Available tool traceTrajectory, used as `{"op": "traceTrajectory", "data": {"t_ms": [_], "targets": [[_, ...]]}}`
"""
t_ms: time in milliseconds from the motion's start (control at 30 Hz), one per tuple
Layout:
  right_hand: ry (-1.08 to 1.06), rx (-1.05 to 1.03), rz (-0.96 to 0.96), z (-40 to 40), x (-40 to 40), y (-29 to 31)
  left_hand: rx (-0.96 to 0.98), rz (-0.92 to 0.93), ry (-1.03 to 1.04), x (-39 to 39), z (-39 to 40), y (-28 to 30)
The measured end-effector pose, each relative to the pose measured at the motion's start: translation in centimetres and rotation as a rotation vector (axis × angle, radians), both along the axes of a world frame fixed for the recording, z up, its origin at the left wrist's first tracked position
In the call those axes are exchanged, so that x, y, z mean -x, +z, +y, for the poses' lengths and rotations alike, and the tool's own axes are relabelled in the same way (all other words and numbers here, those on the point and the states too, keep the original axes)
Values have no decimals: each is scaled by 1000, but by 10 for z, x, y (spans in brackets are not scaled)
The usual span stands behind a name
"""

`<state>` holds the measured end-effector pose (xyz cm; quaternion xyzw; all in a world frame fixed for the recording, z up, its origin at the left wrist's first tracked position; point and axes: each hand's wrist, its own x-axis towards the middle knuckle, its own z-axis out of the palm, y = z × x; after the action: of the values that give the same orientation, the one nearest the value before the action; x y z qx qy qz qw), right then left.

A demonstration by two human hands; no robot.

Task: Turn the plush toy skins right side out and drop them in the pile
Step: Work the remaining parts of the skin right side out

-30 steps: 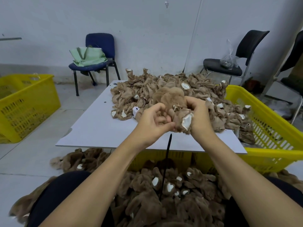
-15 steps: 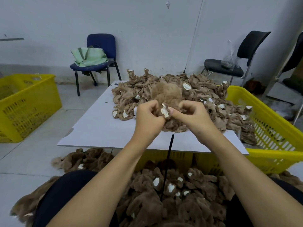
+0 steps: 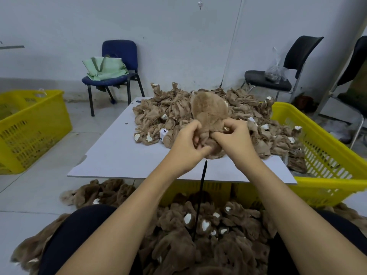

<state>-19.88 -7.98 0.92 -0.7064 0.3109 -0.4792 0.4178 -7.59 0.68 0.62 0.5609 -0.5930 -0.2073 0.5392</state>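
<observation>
I hold a tan plush toy skin (image 3: 208,112) above the near edge of the white table (image 3: 111,155). Its furry side bulges upward between my hands. My left hand (image 3: 186,143) grips the lower left of the skin with curled fingers. My right hand (image 3: 234,139) pinches its lower right. A heap of inside-out skins (image 3: 168,114) covers the far half of the table. A pile of darker furry skins (image 3: 208,235) lies on the floor between my knees. A thin black rod (image 3: 200,197) stands upright in front of the table edge.
A yellow basket (image 3: 325,155) stands under and to the right of the table, another yellow basket (image 3: 29,132) on the left floor. A blue chair (image 3: 117,64) with a green bag and a black chair (image 3: 278,76) stand by the far wall.
More of the furry outside of the skin has come out and now bulges up. The white patch seen between my hands is hidden. Both hands have shifted their grip lower on the skin.
</observation>
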Motion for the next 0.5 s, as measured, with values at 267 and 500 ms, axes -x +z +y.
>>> {"op": "traceTrajectory", "data": {"t_ms": [267, 500], "targets": [[416, -108, 86, 4, 9, 4, 181, 91, 282, -27, -2, 0], [74, 295, 206, 5, 11, 8, 156, 152, 198, -17, 0, -5]]}}
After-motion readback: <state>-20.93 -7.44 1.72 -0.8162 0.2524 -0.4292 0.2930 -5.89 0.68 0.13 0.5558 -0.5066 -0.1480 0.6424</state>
